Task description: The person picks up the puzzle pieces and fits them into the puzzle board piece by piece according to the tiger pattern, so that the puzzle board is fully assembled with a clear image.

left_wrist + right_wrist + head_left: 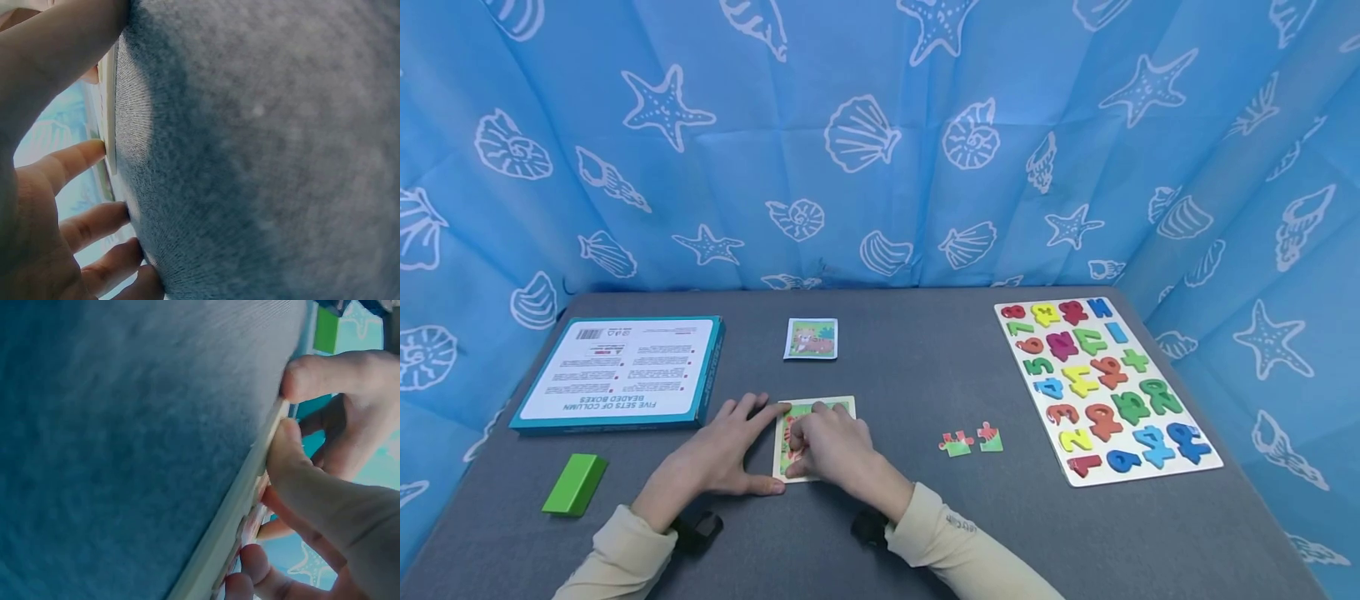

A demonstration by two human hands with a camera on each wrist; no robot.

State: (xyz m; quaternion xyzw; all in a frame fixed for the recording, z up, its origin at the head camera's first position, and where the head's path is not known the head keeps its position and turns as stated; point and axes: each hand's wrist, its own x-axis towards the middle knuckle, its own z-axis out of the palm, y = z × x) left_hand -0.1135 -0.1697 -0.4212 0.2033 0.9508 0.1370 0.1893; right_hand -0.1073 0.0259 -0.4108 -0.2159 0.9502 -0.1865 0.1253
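A small jigsaw puzzle (842, 406) in a pale frame lies on the grey table, with red and green pieces in it. At its left side, my left hand (722, 454) has its fingers stretched out; the index finger touches the frame near the far left corner, the thumb the near left corner. Over the puzzle, my right hand (838, 450) bends its fingers down onto the pieces. In the right wrist view its thumb (287, 440) rests on the frame's rim and its fingertips (253, 562) touch the pieces; whether they pinch one is hidden.
Two loose jigsaw pieces (956, 443) (990, 437) lie to the right. Beyond stands a number puzzle board (1052, 446). A small picture puzzle (812, 338) lies at the back, a blue-edged box (617, 375) at left, a green block (574, 485) nearer. A blue curtain (880, 208) hangs behind.
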